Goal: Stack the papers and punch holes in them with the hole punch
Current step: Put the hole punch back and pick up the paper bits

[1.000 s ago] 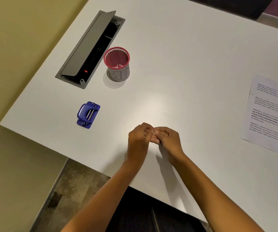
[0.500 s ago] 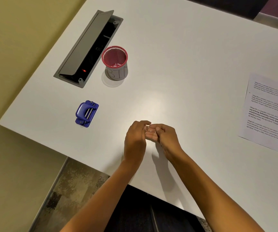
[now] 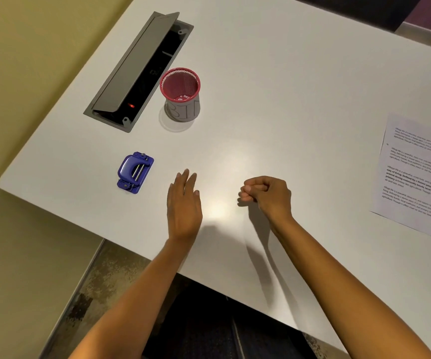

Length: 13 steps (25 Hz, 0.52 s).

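Note:
A small blue hole punch (image 3: 134, 172) lies on the white table (image 3: 274, 86) near its front left edge. Printed papers (image 3: 416, 177) lie flat at the far right, partly cut off by the frame. My left hand (image 3: 184, 206) hovers flat with its fingers stretched out, a short way right of the punch and not touching it. My right hand (image 3: 267, 194) is curled into a loose fist in the middle of the table, well left of the papers, with nothing visible in it.
A red mesh cup (image 3: 180, 95) marked "BIN", with paper bits inside, stands behind the punch. A grey cable hatch (image 3: 136, 71) with its lid raised is set into the table at the back left. The table's front edge runs close under my forearms.
My hands were pressed together at the table's middle; they have now come apart. The left opened and moved left toward the punch, the right drew to the right and stayed curled.

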Each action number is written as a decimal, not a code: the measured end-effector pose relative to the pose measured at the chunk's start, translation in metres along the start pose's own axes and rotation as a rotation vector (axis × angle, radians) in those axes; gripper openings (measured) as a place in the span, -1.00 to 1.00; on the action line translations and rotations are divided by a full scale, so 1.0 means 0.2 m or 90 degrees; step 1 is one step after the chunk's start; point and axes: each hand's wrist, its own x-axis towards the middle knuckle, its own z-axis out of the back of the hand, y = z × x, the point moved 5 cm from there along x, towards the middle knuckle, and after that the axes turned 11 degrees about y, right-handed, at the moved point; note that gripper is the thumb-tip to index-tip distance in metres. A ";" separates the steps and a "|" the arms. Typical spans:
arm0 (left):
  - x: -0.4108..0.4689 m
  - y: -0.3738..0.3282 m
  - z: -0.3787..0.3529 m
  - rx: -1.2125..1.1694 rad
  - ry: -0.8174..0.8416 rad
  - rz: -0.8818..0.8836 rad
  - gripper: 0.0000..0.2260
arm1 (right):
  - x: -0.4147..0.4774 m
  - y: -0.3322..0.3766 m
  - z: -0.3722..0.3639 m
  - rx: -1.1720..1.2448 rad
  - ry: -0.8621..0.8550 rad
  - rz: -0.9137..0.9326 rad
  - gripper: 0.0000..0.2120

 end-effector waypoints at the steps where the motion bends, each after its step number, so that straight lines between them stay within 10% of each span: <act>1: 0.00 0.02 -0.02 0.037 0.018 -0.011 -0.60 | 0.01 0.02 0.01 -0.015 -0.007 0.007 -0.94; 13: -0.02 0.07 -0.09 0.211 -0.041 -0.067 -0.52 | 0.37 0.86 -0.31 -0.406 0.056 0.260 -0.83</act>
